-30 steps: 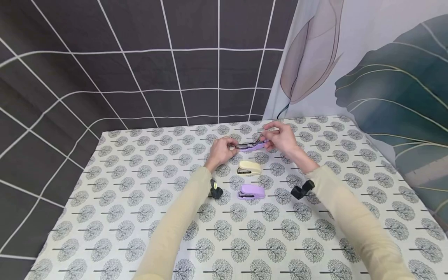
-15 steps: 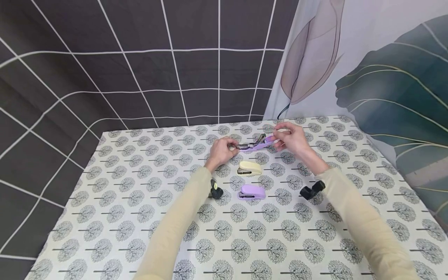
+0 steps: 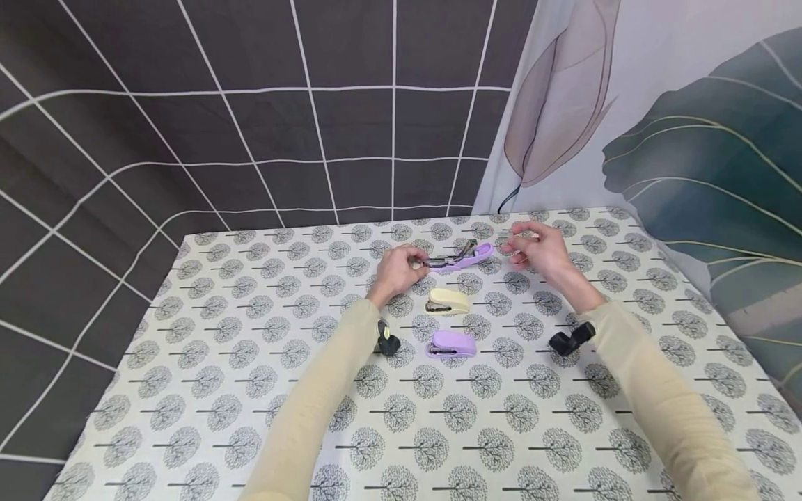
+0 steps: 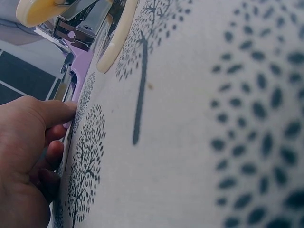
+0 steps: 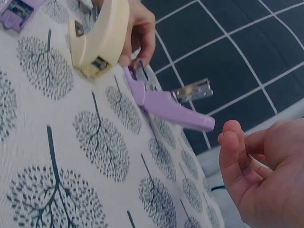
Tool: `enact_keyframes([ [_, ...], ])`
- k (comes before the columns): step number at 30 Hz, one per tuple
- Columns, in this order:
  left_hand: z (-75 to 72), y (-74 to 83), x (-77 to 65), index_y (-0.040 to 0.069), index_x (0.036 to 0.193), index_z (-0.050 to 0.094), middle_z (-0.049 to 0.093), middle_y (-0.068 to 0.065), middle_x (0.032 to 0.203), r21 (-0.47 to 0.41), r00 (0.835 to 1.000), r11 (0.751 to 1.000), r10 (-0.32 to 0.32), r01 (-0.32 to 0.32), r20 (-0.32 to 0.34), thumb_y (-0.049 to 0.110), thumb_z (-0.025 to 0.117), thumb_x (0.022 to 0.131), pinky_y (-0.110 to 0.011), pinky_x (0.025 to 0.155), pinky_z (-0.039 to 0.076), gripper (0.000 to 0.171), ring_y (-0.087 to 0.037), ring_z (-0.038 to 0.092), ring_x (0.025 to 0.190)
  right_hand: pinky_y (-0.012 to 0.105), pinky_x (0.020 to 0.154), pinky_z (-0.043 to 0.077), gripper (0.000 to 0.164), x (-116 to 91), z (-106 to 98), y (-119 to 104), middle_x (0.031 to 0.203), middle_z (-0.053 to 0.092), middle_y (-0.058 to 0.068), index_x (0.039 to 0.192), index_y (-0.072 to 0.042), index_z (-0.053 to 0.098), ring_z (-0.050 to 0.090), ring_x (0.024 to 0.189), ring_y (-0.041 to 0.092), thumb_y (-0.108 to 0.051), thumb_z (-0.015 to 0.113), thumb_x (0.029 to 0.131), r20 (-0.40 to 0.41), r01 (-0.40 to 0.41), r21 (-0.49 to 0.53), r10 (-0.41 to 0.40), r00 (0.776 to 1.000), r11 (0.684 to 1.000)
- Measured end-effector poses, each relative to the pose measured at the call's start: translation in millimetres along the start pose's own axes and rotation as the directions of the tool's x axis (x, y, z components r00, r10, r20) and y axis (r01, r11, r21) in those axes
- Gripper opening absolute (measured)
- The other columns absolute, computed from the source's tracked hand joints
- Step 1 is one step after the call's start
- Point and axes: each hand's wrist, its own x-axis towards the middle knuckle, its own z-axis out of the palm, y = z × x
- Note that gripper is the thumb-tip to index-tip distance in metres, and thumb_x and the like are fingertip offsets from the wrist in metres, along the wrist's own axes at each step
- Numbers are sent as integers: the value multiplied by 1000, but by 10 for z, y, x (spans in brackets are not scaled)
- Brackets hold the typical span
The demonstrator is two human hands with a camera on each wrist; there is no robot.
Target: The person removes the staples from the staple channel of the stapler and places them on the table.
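A purple stapler (image 3: 479, 255) lies swung wide open near the back of the table, its metal magazine (image 5: 194, 90) tilted up off the purple cover. My left hand (image 3: 397, 270) holds its left end between thumb and fingers, down at the cloth. In the left wrist view the thumb (image 4: 61, 113) of that hand presses at the stapler's end. Just right of the stapler's free end, a small gap away, my right hand (image 3: 544, 254) is raised with its fingers loosely bent and nothing in them, as the right wrist view (image 5: 270, 166) also shows.
Nearer the front, a cream stapler (image 3: 447, 300) and a second purple stapler (image 3: 452, 342) sit in a row, both closed. The tree-print tablecloth (image 3: 250, 417) spreads around them. A dark grid curtain (image 3: 351, 125) hangs behind the table, a leaf-print curtain (image 3: 683, 174) at the right.
My right hand has let go of the stapler's purple cover and drawn away to the right. The stapler has opened out flatter. My left hand has stayed in place.
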Motion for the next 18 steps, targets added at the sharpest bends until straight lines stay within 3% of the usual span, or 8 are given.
enact_keyframes([
  [7, 4, 1, 9, 18, 113, 73, 69, 4, 106, 8, 1000, 1000, 9, -9, -3, 22, 80, 86, -30, 79, 45, 27, -14, 58, 87, 29, 64, 58, 37, 18, -38, 115, 84, 72, 5, 132, 9, 46, 66, 63, 11, -4, 58, 100, 4, -44, -21, 44, 999, 999],
  [15, 18, -19, 13, 18, 112, 73, 69, 5, 105, -2, 1000, 1000, 11, -11, -4, 22, 79, 86, -30, 77, 45, 26, -14, 58, 87, 29, 61, 57, 35, 59, -19, 261, 93, 71, 19, 131, 10, 47, 67, 64, 14, -2, 57, 100, 27, -57, -66, 59, 998, 996],
  [18, 12, -18, 12, 18, 112, 74, 69, 4, 105, 3, 1000, 1000, 16, -16, -7, 22, 80, 86, -30, 78, 45, 27, -14, 58, 87, 29, 60, 57, 35, 67, 0, 288, 92, 72, 17, 132, 9, 47, 68, 64, 15, -2, 57, 100, 37, -70, -86, 74, 997, 994],
])
